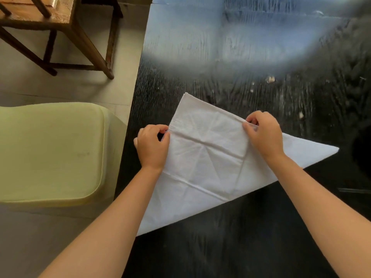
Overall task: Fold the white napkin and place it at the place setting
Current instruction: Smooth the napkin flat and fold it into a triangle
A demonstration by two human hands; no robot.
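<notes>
Pinching the white napkin (204,163) at opposite edges, your left hand (153,146) and right hand (263,133) hold it, folded into a triangle, on the black table (251,247).

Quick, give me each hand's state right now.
Left hand: shut, pinching the left edge of the white napkin.
Right hand: shut, pinching the napkin's upper right edge.

One view only, worn on the person's head, looking forward and steeply down from close above. The dark surface (261,87) fills the right and centre of the frame, its edge running down the middle-left. Both forearms enter from the bottom corners toward the centre. The floor (124,47) takes the left side, with wide-angle bending at the borders.
</notes>
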